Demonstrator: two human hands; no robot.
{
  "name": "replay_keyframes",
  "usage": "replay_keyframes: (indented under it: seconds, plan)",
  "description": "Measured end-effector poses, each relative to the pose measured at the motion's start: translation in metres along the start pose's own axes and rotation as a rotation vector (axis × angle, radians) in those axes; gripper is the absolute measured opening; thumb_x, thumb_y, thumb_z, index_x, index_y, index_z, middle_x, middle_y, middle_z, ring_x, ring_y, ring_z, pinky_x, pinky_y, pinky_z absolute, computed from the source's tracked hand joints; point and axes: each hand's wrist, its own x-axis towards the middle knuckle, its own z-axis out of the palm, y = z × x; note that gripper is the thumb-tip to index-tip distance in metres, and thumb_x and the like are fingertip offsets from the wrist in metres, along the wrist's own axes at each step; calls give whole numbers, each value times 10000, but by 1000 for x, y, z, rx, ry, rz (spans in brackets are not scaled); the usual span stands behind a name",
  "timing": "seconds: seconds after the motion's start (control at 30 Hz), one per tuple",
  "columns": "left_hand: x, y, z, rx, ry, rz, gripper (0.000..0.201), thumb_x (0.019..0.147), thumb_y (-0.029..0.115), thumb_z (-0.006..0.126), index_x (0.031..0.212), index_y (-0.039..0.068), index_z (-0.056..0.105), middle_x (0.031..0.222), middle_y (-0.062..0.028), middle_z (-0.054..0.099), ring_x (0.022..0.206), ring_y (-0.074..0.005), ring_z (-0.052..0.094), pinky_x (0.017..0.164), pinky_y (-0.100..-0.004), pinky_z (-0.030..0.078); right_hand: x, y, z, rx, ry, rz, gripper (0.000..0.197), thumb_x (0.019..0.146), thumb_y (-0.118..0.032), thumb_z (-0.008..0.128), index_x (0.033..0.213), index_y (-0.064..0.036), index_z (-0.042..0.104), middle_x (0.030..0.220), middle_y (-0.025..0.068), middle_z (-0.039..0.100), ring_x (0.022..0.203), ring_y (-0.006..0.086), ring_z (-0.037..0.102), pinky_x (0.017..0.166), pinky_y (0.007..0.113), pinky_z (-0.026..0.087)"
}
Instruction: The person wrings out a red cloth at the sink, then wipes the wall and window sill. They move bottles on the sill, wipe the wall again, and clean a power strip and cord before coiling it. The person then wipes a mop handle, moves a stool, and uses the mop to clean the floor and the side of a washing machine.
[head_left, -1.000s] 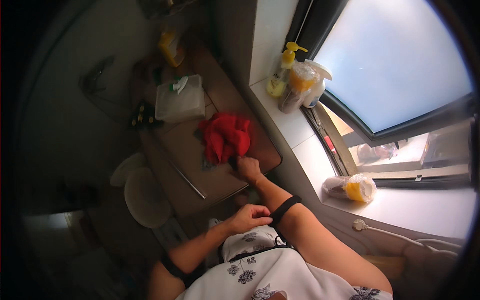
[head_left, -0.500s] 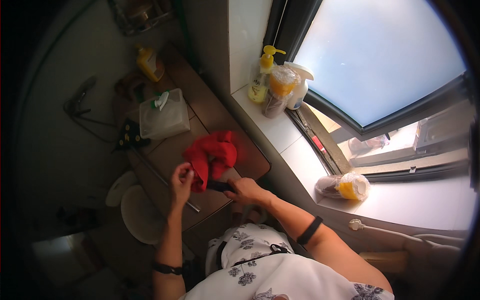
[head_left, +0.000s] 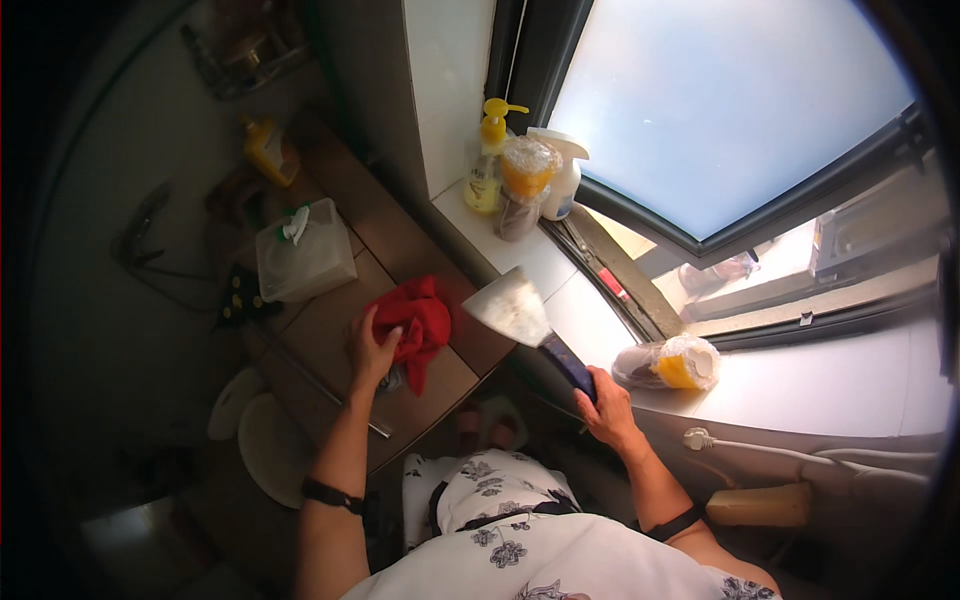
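Observation:
My right hand is wrapped round the dark handle of a scraper, held up to the right of the counter near the window ledge. Its wide metal blade points away from me and to the left, with worn or smudged patches on it. Over the counter, my left hand grips a crumpled red cloth, thumb on top of it. Some fingers are hidden by the fabric. Just under the cloth, beside my left wrist, is a small greyish thing I cannot make out.
A translucent plastic box and a yellow bottle stand on the tiled counter. A metal rod lies along its left side. The window ledge holds a pump bottle, a spray bottle and wrapped rolls beneath an open window.
The scraper has come away from the red cloth and moved right with my right hand. My left hand keeps the cloth, now bunched over the counter. The view has shifted slightly.

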Motion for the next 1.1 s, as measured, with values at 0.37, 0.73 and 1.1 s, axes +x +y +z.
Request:
replay_keyframes:
  seconds: [0.37, 0.73, 1.1]
  plan:
    - [10, 44, 46, 473, -364, -165, 939, 597, 521, 732, 1381, 216, 316, 1459, -175, 170, 1346, -402, 90, 943, -744, 106, 49, 54, 63, -246, 356, 160, 391, 837, -187, 570, 1139, 9, 418, 1001, 218, 502, 850, 409, 544, 703, 479, 444]
    - [-72, 4, 20, 506, -559, 275, 719, 633, 428, 717, 1280, 227, 475, 1463, -93, 206, 1372, -319, 75, 1005, -682, 118, 81, 74, 80, -428, 550, 76, 569, 749, -102, 603, 1270, -33, 384, 1349, 202, 327, 1228, 365, 326, 1008, 457, 263]
    - [46, -26, 49, 505, -213, 7, 672, 742, 409, 629, 1348, 259, 379, 1489, -86, 133, 1371, -325, 85, 953, -724, 175, 67, 13, 106, -175, 291, -290, 507, 731, 2, 555, 1222, -19, 430, 1339, 197, 367, 1234, 374, 340, 1022, 432, 261]
